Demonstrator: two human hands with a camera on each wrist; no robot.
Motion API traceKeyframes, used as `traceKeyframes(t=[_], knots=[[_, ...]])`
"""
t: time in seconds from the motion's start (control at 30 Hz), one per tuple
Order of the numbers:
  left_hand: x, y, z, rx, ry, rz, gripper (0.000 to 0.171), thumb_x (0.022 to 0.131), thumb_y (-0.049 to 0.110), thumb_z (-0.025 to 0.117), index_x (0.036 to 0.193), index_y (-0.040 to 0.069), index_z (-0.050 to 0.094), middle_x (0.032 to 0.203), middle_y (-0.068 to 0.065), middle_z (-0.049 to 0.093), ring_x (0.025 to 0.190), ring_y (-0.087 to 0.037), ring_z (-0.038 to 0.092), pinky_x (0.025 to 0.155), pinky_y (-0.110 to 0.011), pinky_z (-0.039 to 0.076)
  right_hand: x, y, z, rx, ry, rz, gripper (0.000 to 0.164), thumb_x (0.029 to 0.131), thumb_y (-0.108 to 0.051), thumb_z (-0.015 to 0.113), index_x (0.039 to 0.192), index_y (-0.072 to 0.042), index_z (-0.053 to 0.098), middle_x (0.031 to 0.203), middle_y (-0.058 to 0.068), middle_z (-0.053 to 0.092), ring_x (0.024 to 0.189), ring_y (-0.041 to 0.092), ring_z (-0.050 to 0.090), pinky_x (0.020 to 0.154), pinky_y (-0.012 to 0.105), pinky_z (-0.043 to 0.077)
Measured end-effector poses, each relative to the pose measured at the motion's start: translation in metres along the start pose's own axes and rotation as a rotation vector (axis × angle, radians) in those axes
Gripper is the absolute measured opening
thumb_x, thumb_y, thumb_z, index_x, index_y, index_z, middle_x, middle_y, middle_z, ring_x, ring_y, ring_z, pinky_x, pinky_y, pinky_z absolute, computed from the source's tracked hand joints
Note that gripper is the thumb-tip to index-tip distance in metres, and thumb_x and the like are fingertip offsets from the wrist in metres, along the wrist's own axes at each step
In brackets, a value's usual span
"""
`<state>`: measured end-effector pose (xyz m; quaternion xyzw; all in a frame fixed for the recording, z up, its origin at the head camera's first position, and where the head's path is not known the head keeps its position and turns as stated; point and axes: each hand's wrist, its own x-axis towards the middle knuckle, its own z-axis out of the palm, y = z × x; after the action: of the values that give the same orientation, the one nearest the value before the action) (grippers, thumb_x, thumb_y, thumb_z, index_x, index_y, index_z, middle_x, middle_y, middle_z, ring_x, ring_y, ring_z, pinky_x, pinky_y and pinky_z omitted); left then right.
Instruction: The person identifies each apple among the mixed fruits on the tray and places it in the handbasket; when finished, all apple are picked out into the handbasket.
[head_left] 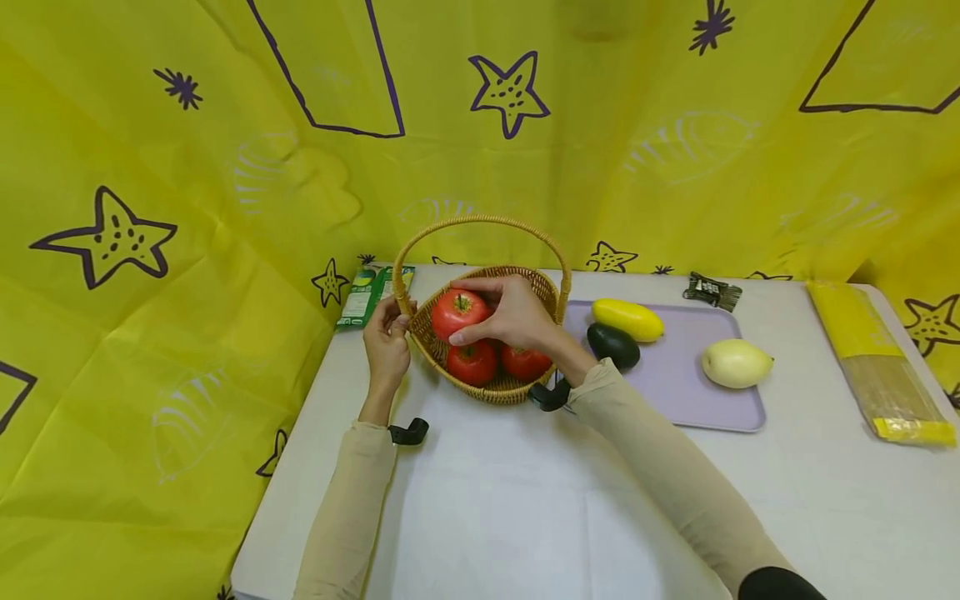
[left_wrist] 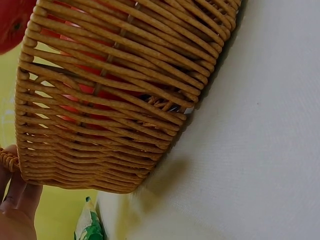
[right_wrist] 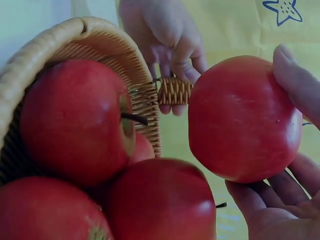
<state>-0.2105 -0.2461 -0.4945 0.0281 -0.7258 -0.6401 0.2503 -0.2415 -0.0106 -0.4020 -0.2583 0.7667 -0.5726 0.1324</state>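
My right hand (head_left: 517,312) holds a red apple (head_left: 457,312) between thumb and fingers, over the left part of a wicker basket (head_left: 501,398). In the right wrist view the held apple (right_wrist: 245,120) is beside several other red apples (right_wrist: 75,120) lying in the basket. My left hand (head_left: 388,346) pinches the foot of the basket's arched handle (head_left: 480,219) at the left rim. From the left wrist view, the basket's woven side (left_wrist: 100,130) fills much of the picture, with fingers (left_wrist: 30,200) at the handle's foot.
Right of the basket, a lilac tray (head_left: 690,408) bears a yellow oblong fruit or vegetable (head_left: 628,320), a dark green avocado (head_left: 613,346) and a pale yellow fruit (head_left: 737,363). Behind are green packets (head_left: 363,296) and a dark wrapped packet (head_left: 712,292). A noodle-like pack (head_left: 885,367) lies far right.
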Motion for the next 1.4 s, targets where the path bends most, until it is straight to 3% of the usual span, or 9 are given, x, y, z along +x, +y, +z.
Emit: traceKeyframes(t=[0.2, 0.5, 0.73, 0.97, 1.17, 1.4], knots=[[0.002, 0.001, 0.001, 0.021, 0.028, 0.014, 0.028, 0.102, -0.011, 0.057, 0.128, -0.006, 0.068, 0.119, -0.030, 0.073, 0.099, -0.007, 0.065, 0.083, -0.017, 0.052, 0.014, -0.002, 0.006, -0.015, -0.009, -0.016, 0.075, 0.072, -0.020, 0.100, 0.141, -0.013, 0.070, 0.135, 0.007, 0.074, 0.121, 0.022, 0.072, 0.103, 0.041, 0.058], [0.001, -0.001, 0.001, 0.032, 0.026, 0.023, 0.028, 0.100, -0.009, 0.061, 0.127, -0.007, 0.068, 0.118, -0.034, 0.072, 0.093, -0.003, 0.062, 0.079, -0.016, 0.049, 0.031, 0.002, 0.014, -0.063, -0.011, 0.020, 0.077, 0.070, -0.024, 0.101, 0.140, -0.012, 0.071, 0.132, 0.008, 0.076, 0.119, 0.020, 0.072, 0.103, 0.039, 0.057], [0.001, -0.001, -0.001, 0.043, 0.018, 0.032, 0.028, 0.100, -0.004, 0.064, 0.128, -0.006, 0.068, 0.115, -0.031, 0.072, 0.095, -0.006, 0.063, 0.081, -0.017, 0.052, 0.037, 0.000, 0.018, -0.204, 0.016, 0.027, 0.077, 0.068, -0.032, 0.102, 0.138, -0.017, 0.073, 0.134, 0.005, 0.075, 0.120, 0.021, 0.069, 0.104, 0.039, 0.054], [0.001, 0.000, -0.002, 0.051, 0.015, 0.029, 0.028, 0.100, -0.004, 0.064, 0.127, -0.007, 0.068, 0.111, -0.030, 0.070, 0.094, -0.005, 0.063, 0.081, -0.016, 0.052, 0.043, 0.000, 0.023, -0.273, 0.004, 0.010, 0.078, 0.068, -0.031, 0.102, 0.138, -0.010, 0.072, 0.137, 0.007, 0.073, 0.128, 0.024, 0.065, 0.110, 0.039, 0.051], [0.001, 0.000, -0.003, 0.055, 0.014, 0.032, 0.028, 0.099, -0.006, 0.064, 0.127, -0.008, 0.068, 0.112, -0.032, 0.071, 0.092, -0.005, 0.062, 0.080, -0.016, 0.052, 0.046, -0.001, 0.029, -0.431, -0.019, 0.040, 0.080, 0.068, -0.040, 0.101, 0.138, -0.014, 0.073, 0.137, 0.006, 0.073, 0.131, 0.026, 0.064, 0.110, 0.042, 0.050], [0.001, -0.001, -0.003, 0.062, 0.022, 0.042, 0.026, 0.098, -0.009, 0.064, 0.124, -0.007, 0.069, 0.101, -0.018, 0.070, 0.088, -0.005, 0.061, 0.078, -0.017, 0.052, 0.047, -0.005, 0.033, -0.585, -0.039, 0.046, 0.082, 0.070, -0.049, 0.099, 0.140, -0.017, 0.071, 0.137, 0.006, 0.074, 0.128, 0.029, 0.066, 0.105, 0.046, 0.051]])
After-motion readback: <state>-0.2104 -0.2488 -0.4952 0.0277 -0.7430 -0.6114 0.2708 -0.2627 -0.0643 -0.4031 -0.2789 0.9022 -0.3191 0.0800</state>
